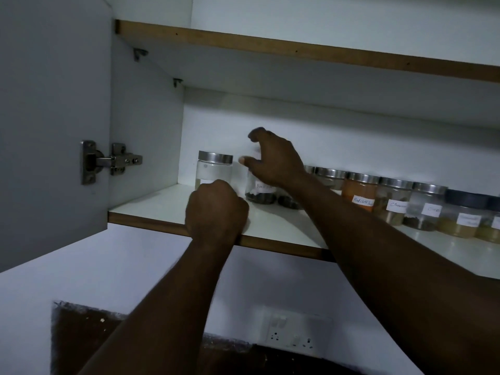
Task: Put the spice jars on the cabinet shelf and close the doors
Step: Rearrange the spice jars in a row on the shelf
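My left hand (216,209) is a closed fist resting on the front edge of the lower cabinet shelf (151,209), just in front of a nearly empty clear jar (213,169) with a steel lid. My right hand (273,161) hangs over the top of a labelled jar of dark spice (259,192). Its fingers are spread and curled and the forefinger is lifted; the palm hides the lid. A row of several labelled spice jars runs right along the shelf, among them an orange red-chilli jar (359,193).
The left cabinet door (51,125) stands open on a steel hinge (113,161). An upper shelf (297,51) spans above. Below the cabinet are a white wall and a switch-and-socket plate (295,332).
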Demonstrator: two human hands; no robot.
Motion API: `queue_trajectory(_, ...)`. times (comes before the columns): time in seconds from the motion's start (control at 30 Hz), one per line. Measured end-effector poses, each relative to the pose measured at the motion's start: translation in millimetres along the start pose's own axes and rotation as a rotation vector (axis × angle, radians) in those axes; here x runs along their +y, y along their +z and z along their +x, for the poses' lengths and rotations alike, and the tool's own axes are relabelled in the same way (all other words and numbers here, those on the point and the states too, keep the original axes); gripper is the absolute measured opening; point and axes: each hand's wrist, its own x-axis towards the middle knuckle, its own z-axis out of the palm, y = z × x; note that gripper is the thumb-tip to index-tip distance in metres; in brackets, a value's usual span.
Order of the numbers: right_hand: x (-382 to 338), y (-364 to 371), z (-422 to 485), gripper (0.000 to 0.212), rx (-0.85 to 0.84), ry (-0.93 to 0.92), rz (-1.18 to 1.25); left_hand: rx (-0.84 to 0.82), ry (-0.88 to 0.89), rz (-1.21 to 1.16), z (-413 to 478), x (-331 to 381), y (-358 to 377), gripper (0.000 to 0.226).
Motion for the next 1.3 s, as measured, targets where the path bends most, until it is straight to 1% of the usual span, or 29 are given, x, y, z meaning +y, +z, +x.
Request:
queue_trajectory(0.03,-13,-1,3,0.058,0.049,-0.037,0.104,0.011,-0.023,-0.015,5,-6,-4,0.031)
queue_trajectory(0.07,-27,-1,7,0.055,0.057,-0.075,0.190,0.008,-0.039,-0.016,10,-12,-8,0.033)
queue_trajectory(0.13,-53,3,13,0.058,-0.037,-0.117,0.247,-0.012,-0.045,0.023,19,-23,-14,0.033)
queue_trajectory(0.2,-66,12,18,0.065,-0.177,-0.133,0.148,-0.041,-0.013,0.090,23,-27,-14,0.027)
queue_trajectory(0.27,-66,25,20,0.062,-0.241,-0.165,-0.020,-0.072,0.015,0.156,24,-27,-11,0.027)
queue_trajectory(0.37,-53,39,24,0.054,-0.177,-0.165,-0.167,-0.146,0.018,0.297,28,-27,-7,0.031)
queue_trajectory(0.47,-29,45,28,0.052,-0.181,-0.067,-0.177,-0.215,0.062,0.415,33,-28,-4,0.029)
queue_trajectory(0.57,-10,52,31,0.050,-0.209,-0.008,-0.140,-0.211,0.086,0.419,35,-30,-1,0.023)
queue_trajectory(0.8,-13,64,40,0.049,-0.194,0.026,-0.149,-0.178,0.119,0.370,34,-34,1,0.026)
queue_trajectory(0.87,-14,64,40,0.051,-0.212,0.035,-0.171,-0.165,0.114,0.336,33,-34,0,0.025)
queue_trajectory(0.93,-17,60,36,0.063,-0.210,0.026,-0.202,-0.151,0.112,0.307,32,-33,-1,0.025)
queue_trajectory(1.0,-23,49,29,0.075,-0.125,0.003,-0.202,-0.137,0.108,0.269,30,-33,-3,0.025)
queue_trajectory(1.03,-27,42,25,0.075,-0.052,-0.011,-0.183,-0.130,0.105,0.247,29,-33,-4,0.025)
queue_trajectory(1.1,-41,32,10,0.070,0.073,-0.033,-0.120,-0.094,0.108,0.206,27,-32,-5,0.022)
queue_trajectory(1.13,-50,29,0,0.066,0.095,-0.039,-0.089,-0.059,0.117,0.192,26,-32,-5,0.019)
queue_trajectory(1.2,-69,27,-21,0.052,0.062,-0.052,-0.060,0.009,0.145,0.187,22,-32,-6,0.015)
queue_trajectory(1.27,-81,27,-42,0.031,0.046,-0.040,-0.017,0.023,0.180,0.205,19,-32,-7,0.014)
queue_trajectory(1.3,-83,25,-51,0.024,0.046,-0.011,0.020,0.026,0.195,0.214,19,-33,-8,0.013)
